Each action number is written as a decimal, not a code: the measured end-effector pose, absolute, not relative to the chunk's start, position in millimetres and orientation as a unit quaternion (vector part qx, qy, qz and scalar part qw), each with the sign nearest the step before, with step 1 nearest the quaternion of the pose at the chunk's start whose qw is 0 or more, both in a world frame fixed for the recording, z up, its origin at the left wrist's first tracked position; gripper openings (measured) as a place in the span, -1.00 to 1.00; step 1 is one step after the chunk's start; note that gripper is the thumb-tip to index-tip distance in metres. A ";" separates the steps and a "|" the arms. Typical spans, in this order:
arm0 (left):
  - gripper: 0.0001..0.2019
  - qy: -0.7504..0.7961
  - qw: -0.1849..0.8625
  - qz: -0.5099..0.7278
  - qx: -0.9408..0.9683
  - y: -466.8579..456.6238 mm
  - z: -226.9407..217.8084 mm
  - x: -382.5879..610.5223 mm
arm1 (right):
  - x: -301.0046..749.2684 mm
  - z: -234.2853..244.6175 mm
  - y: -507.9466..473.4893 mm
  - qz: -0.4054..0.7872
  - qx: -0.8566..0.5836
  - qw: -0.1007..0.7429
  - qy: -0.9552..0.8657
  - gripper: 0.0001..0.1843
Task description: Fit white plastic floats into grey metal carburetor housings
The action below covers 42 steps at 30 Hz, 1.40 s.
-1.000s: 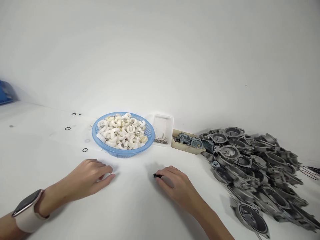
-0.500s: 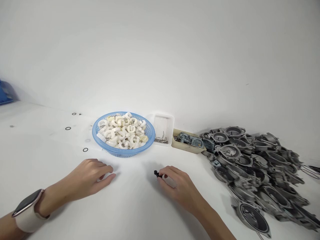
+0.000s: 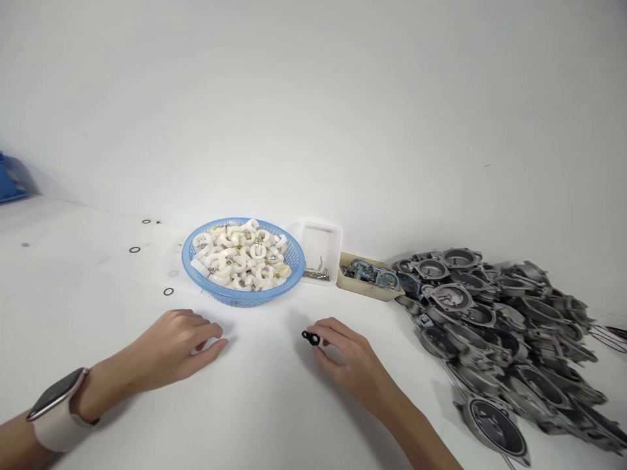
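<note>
My right hand (image 3: 349, 363) rests on the white table and pinches a small black ring-shaped part (image 3: 310, 337) between thumb and fingertips, just above the tabletop. My left hand (image 3: 172, 349) lies palm down on the table to the left, fingers loosely curled, holding nothing; a watch with a pale strap (image 3: 55, 411) is on that wrist. Beyond both hands stands a blue basket (image 3: 213, 292) full of white curved plastic pieces (image 3: 240, 254).
A white tray (image 3: 321, 251) with small metal pins and a beige tray (image 3: 367, 287) of grey parts sit right of the basket. A large heap of grey metal housings (image 3: 494, 326) fills the right side. Loose black rings (image 3: 168, 291) lie at the left. A blue object (image 3: 12, 179) is at the far left.
My right hand has lifted the small black part slightly and turned it, so its ring shape shows. The left hand has stayed put.
</note>
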<state>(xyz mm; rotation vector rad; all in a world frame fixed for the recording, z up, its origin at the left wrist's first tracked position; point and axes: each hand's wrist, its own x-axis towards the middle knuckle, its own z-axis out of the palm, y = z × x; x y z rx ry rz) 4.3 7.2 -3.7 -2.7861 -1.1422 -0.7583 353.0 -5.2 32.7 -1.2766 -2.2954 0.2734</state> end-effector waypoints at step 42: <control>-0.53 -0.402 -0.039 -0.199 -0.893 4.1 7.3 -1.7 | 257.0 32.1 48.9 0.536 -0.572 0.418 -0.460 -0.79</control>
